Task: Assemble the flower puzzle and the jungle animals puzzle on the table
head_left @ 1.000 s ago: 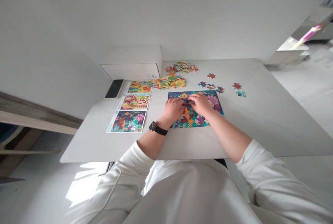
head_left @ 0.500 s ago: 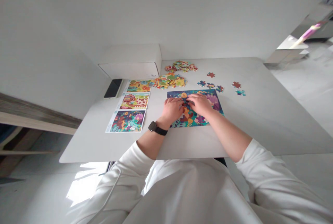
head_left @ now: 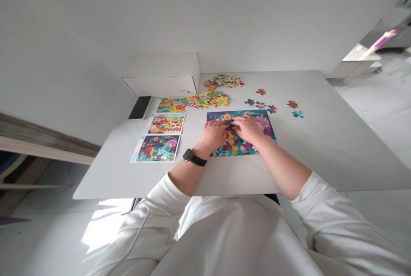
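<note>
Both of my hands rest on a colourful jigsaw puzzle lying flat on the white table. My left hand and my right hand meet near its middle, fingertips close together around dark pieces. I cannot tell whether either hand grips a piece. A loose heap of puzzle pieces lies beyond the puzzle, with a second heap farther back. Several separate pieces lie to the right of these.
Three printed picture cards lie in a column left of the puzzle. A black phone lies at the far left corner, by a white box. The table's near edge runs under my forearms.
My hands stay on the puzzle with only slight finger movement. The whole scene sits slightly higher in the view.
</note>
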A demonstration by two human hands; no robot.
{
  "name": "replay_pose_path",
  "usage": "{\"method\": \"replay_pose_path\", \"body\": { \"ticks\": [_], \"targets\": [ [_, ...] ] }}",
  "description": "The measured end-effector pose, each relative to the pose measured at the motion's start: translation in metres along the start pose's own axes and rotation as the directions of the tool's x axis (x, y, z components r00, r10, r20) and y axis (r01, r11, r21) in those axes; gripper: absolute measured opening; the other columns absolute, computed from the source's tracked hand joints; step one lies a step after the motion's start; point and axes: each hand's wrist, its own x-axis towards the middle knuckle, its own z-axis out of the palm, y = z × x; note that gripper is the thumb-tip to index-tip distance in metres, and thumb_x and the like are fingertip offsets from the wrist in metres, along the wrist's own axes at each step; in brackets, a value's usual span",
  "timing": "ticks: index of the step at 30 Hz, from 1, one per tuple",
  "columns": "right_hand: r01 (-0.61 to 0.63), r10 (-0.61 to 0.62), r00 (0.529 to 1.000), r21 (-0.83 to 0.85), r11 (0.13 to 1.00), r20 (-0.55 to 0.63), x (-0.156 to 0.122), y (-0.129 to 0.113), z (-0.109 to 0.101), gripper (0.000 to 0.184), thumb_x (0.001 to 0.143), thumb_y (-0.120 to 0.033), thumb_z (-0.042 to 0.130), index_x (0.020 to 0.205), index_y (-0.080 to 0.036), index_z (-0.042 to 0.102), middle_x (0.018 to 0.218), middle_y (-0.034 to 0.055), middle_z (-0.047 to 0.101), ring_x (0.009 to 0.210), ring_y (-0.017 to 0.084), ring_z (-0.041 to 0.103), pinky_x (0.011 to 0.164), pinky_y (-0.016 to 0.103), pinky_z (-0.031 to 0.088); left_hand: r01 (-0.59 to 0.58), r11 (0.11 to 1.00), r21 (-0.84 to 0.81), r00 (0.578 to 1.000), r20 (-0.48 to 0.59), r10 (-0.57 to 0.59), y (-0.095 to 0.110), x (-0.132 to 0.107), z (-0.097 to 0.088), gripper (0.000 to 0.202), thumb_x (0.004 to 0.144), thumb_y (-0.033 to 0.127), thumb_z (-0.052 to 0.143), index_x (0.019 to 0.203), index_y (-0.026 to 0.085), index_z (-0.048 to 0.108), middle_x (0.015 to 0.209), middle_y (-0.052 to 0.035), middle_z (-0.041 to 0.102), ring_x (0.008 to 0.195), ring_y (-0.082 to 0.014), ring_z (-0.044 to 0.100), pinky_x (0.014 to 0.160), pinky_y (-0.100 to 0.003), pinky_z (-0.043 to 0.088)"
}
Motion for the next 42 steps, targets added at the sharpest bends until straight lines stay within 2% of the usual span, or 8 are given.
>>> {"method": "replay_pose_path", "body": {
  "ticks": [5,12,18,26,30,36,42],
  "targets": [
    [0.004,-0.003,1.000,-0.025,1.000,0.011,0.000,-0.002,-0.001,0.030,0.101,-0.026,0.066,0.126,-0.023,0.082,0.143,0.0096,0.076,0.132,0.032,0.067,0.119,0.051,0.048,-0.009,1.000,0.000,1.000,0.001,0.009,0.005,-0.002,-0.003,0.039,0.098,0.027,0.060,0.134,0.026,0.077,0.159,-0.0057,0.065,0.145,-0.0300,0.060,0.127,-0.049,0.043],
    [-0.001,0.006,0.999,-0.105,0.994,0.048,-0.003,-0.014,-0.007,0.030,0.102,-0.024,0.064,0.128,-0.022,0.078,0.148,0.0116,0.072,0.129,0.037,0.065,0.114,0.054,0.048,0.019,1.000,-0.019,0.999,0.029,-0.018,0.011,-0.004,-0.006,0.040,0.100,0.027,0.059,0.138,0.026,0.072,0.161,-0.0080,0.063,0.154,-0.0332,0.051,0.134,-0.061,0.030],
    [0.005,0.007,0.996,-0.139,0.990,0.089,-0.005,-0.020,-0.009,0.032,0.102,-0.021,0.061,0.131,-0.021,0.075,0.148,0.0145,0.071,0.131,0.038,0.063,0.112,0.054,0.047,-0.001,1.000,0.011,0.999,0.049,0.000,0.010,-0.004,-0.004,0.052,0.102,0.029,0.057,0.154,0.028,0.062,0.165,-0.0083,0.058,0.154,-0.0337,0.051,0.134,-0.063,0.029],
    [0.019,-0.005,0.996,-0.155,0.988,0.093,-0.006,-0.021,-0.004,0.036,0.101,-0.017,0.058,0.134,-0.019,0.071,0.148,0.0175,0.070,0.130,0.039,0.064,0.110,0.053,0.049,-0.020,0.999,0.029,0.998,0.061,0.019,0.012,-0.002,-0.007,0.050,0.102,0.028,0.056,0.151,0.026,0.064,0.164,-0.0099,0.058,0.155,-0.0331,0.049,0.136,-0.062,0.025],
    [0.003,0.011,0.995,-0.135,0.991,0.104,-0.006,-0.021,-0.005,0.037,0.102,-0.017,0.057,0.135,-0.019,0.071,0.152,0.0172,0.068,0.135,0.038,0.062,0.113,0.053,0.048,-0.037,0.999,0.020,0.996,0.087,0.035,0.008,-0.001,-0.005,0.050,0.104,0.028,0.054,0.153,0.022,0.062,0.173,-0.0109,0.048,0.163,-0.0340,0.040,0.136,-0.061,0.026],
    [0.019,-0.003,0.992,-0.125,0.992,0.125,-0.007,-0.021,-0.006,0.038,0.102,-0.019,0.058,0.138,-0.016,0.070,0.153,0.0187,0.067,0.140,0.038,0.058,0.119,0.056,0.047,-0.090,0.996,-0.014,0.994,0.067,0.090,-0.004,0.005,0.001,0.054,0.104,0.036,0.058,0.156,0.025,0.060,0.167,-0.0126,0.056,0.158,-0.0328,0.047,0.135,-0.061,0.027],
    [0.015,-0.002,0.992,-0.098,0.995,0.128,-0.006,-0.018,-0.009,0.039,0.101,-0.024,0.065,0.140,-0.019,0.071,0.155,0.0147,0.066,0.144,0.034,0.059,0.123,0.054,0.046,-0.126,0.992,0.009,0.988,0.088,0.124,-0.013,0.006,0.001,0.067,0.102,0.045,0.060,0.166,0.028,0.050,0.171,-0.0091,0.052,0.159,-0.0363,0.044,0.134,-0.062,0.028]
  ]
}}
